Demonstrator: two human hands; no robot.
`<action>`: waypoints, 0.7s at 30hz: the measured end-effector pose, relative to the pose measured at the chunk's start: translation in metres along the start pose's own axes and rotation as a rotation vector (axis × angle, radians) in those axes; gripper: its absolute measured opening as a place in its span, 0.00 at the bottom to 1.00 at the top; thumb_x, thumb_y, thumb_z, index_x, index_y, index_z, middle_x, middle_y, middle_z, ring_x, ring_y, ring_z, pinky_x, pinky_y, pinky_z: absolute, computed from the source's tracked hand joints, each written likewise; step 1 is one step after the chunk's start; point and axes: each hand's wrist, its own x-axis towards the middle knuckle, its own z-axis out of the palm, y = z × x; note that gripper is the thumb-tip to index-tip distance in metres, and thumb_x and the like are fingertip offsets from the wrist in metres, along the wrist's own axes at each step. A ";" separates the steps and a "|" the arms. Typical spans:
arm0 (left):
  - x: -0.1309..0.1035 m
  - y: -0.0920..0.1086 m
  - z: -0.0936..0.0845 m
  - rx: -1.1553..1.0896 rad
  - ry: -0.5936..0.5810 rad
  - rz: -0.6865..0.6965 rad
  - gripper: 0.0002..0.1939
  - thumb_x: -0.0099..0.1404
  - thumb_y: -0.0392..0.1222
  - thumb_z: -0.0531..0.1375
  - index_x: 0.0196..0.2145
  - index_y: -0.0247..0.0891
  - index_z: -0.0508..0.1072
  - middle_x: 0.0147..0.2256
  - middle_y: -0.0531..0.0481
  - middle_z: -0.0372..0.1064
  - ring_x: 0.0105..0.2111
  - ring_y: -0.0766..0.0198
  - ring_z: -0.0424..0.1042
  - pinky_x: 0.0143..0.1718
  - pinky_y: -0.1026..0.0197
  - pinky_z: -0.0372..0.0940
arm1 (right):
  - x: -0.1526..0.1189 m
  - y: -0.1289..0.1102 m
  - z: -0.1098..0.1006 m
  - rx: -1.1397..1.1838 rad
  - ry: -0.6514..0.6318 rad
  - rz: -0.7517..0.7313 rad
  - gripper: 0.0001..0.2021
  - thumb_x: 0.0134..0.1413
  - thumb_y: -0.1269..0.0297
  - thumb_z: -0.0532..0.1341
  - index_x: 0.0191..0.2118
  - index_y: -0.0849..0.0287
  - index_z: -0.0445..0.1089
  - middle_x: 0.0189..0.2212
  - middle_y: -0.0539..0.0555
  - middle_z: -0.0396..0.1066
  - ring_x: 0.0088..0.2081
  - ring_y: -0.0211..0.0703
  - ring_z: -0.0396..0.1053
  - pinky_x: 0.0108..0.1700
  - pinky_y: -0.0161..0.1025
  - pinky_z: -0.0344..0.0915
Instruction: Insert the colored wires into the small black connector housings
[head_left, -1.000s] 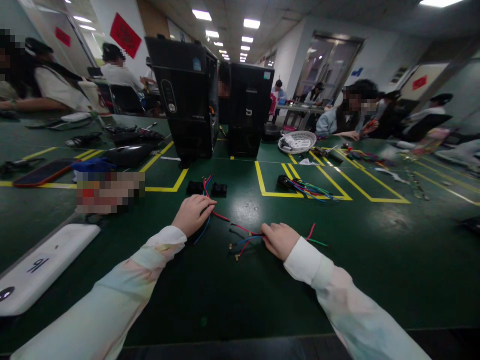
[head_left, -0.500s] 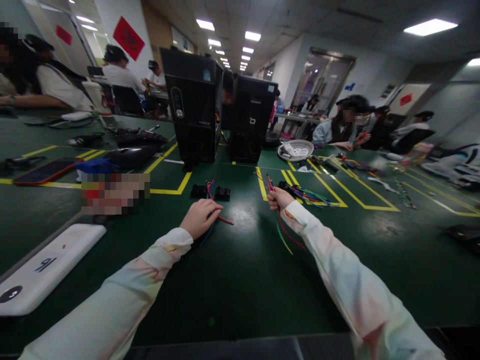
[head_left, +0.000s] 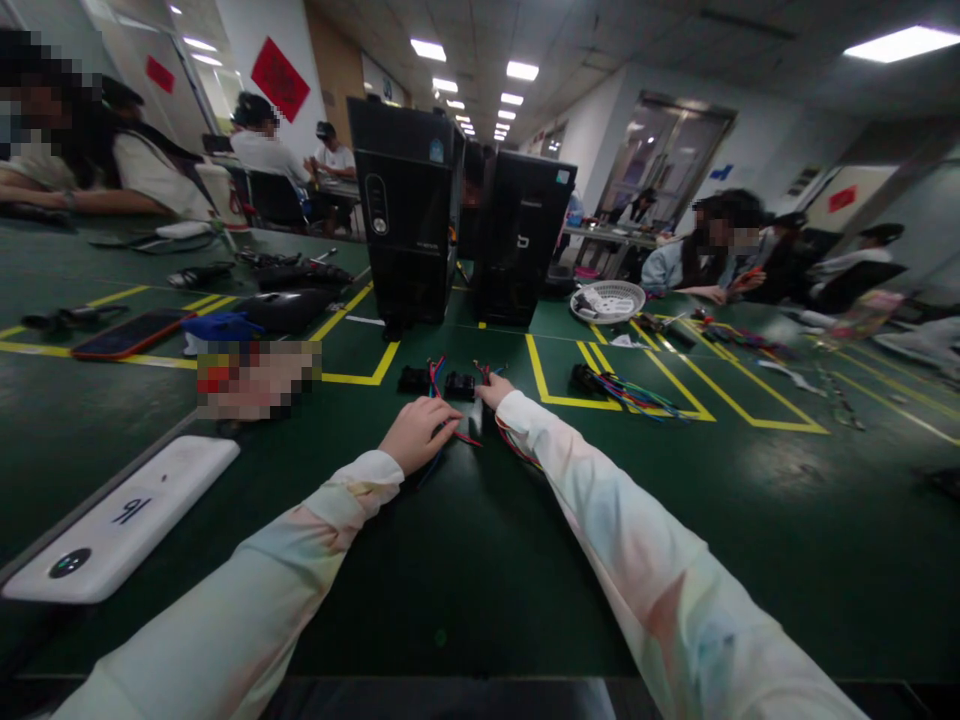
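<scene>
My left hand (head_left: pixel 421 432) lies palm down over a small bundle of coloured wires (head_left: pixel 437 372), its fingers loosely stretched out. Red and blue wire ends poke out beyond the hand on both sides. My right hand (head_left: pixel 495 388) is closed on thin wires, with red and blue ends (head_left: pixel 480 368) above the fingers and more strands trailing below. Just left of its fingertips sits a black connector block (head_left: pixel 460 386). A second black block (head_left: pixel 414 379) is beyond my left hand, left of the bundle.
Two black computer towers (head_left: pixel 409 210) stand at the back. More wires (head_left: pixel 634 390) lie at right inside yellow tape. Further back is a white basket (head_left: pixel 607 302). A white power bank (head_left: pixel 124 520) and a phone (head_left: pixel 133 333) lie at left. Other people sit around.
My right hand has moved left with its wires, from well right of the blocks to beside the right-hand block. My left hand stays over its bundle. The view has shifted slightly.
</scene>
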 end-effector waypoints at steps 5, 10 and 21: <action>0.000 0.001 0.000 -0.006 0.010 0.008 0.13 0.66 0.43 0.49 0.41 0.38 0.70 0.39 0.48 0.67 0.42 0.60 0.63 0.45 0.55 0.58 | -0.009 0.005 -0.017 -0.030 -0.027 -0.123 0.10 0.52 0.68 0.57 0.41 0.61 0.69 0.41 0.55 0.70 0.46 0.45 0.66 0.52 0.44 0.58; 0.000 0.001 0.000 -0.016 0.021 0.024 0.14 0.66 0.43 0.48 0.41 0.38 0.70 0.39 0.48 0.68 0.42 0.60 0.63 0.45 0.55 0.58 | -0.037 0.042 -0.046 0.029 -0.047 -0.284 0.12 0.52 0.68 0.55 0.43 0.59 0.69 0.39 0.52 0.72 0.40 0.37 0.69 0.45 0.38 0.64; 0.001 0.004 0.003 -0.037 -0.009 0.057 0.13 0.66 0.42 0.48 0.41 0.37 0.70 0.39 0.47 0.68 0.42 0.60 0.63 0.45 0.55 0.59 | -0.062 0.132 -0.119 -0.051 0.261 -0.371 0.15 0.51 0.63 0.48 0.35 0.64 0.69 0.23 0.53 0.69 0.25 0.36 0.66 0.31 0.37 0.66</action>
